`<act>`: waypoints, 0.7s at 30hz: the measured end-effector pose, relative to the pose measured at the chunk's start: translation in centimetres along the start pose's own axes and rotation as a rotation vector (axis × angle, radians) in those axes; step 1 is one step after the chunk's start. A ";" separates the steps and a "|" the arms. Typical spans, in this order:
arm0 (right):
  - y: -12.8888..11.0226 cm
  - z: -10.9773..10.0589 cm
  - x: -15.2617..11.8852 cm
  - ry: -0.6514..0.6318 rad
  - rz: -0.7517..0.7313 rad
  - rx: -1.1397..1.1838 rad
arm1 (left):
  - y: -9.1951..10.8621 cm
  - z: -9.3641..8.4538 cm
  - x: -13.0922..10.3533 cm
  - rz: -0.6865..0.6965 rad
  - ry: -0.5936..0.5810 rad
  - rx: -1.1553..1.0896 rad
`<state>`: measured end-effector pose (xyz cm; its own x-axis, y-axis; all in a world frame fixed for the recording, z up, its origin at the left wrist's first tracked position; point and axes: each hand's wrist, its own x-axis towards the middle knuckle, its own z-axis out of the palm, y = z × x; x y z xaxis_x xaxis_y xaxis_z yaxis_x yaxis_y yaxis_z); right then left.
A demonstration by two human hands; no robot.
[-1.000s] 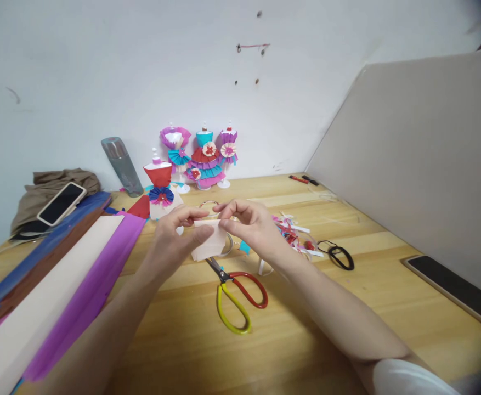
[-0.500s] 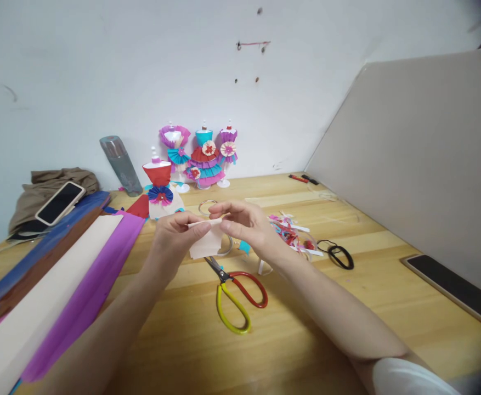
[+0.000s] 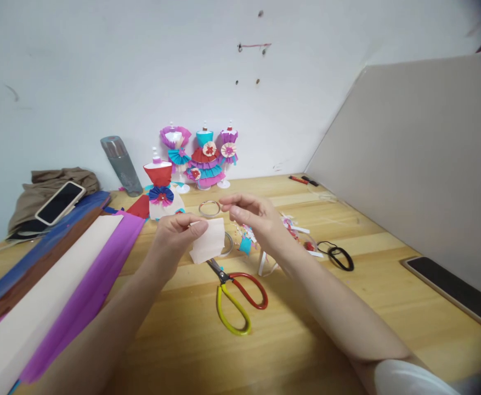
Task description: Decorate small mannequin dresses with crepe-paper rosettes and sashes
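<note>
A small cream piece of crepe paper (image 3: 209, 241) hangs from my left hand (image 3: 177, 236), pinched between thumb and fingers at its upper left corner. My right hand (image 3: 256, 219) is off to the right of the paper and apart from it, with thumb and fingers separated and nothing visible between them. Below the paper lie scissors (image 3: 234, 299) with one yellow and one red handle; the blade tips are hidden under the paper. A roll of tape (image 3: 227, 244) shows partly behind the paper, and a ring (image 3: 209, 208) lies just beyond it.
Small mannequins in paper dresses (image 3: 160, 181) stand by the wall. Long sheets of coloured crepe paper (image 3: 59, 291), a phone (image 3: 60, 203) and a bottle (image 3: 120, 164) are at left. Paper scraps (image 3: 292, 227), a black hair tie (image 3: 341, 258) and a dark flat device (image 3: 454, 291) lie at right.
My right hand has let go of the cream paper and moved slightly up and right. The paper, still in my left hand, now shows more of its face.
</note>
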<state>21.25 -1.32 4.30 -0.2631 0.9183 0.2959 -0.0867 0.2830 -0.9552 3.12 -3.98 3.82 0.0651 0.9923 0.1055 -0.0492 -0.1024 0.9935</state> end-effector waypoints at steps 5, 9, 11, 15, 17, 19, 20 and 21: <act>-0.5 0.1 -0.5 -0.010 0.093 -0.061 | -0.3 -0.1 0.2 0.243 0.086 0.251; 0.0 1.1 -0.8 -0.064 0.234 0.090 | -0.6 -0.2 0.2 0.509 0.148 0.476; 0.4 1.7 -0.9 -0.064 0.265 0.181 | -0.7 -0.1 0.1 0.580 0.144 0.537; 0.9 2.3 -0.8 0.016 0.297 0.303 | -0.7 0.1 0.0 0.623 0.087 0.555; 1.1 2.5 -0.8 0.028 0.298 0.344 | -0.8 0.1 0.0 0.606 0.066 0.538; 1.2 2.5 -0.8 0.014 0.295 0.377 | -0.9 0.1 0.1 0.586 0.065 0.521; 1.3 2.5 -0.8 0.004 0.292 0.388 | -0.9 0.1 0.1 0.582 0.067 0.522; 1.4 2.5 -0.8 -0.008 0.289 0.393 | -0.9 0.0 0.1 0.586 0.069 0.527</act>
<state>18.89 -2.33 2.80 -0.3370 0.9413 0.0204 -0.3646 -0.1105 -0.9246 3.20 -3.74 2.91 0.1122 0.7670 0.6318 0.4236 -0.6121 0.6678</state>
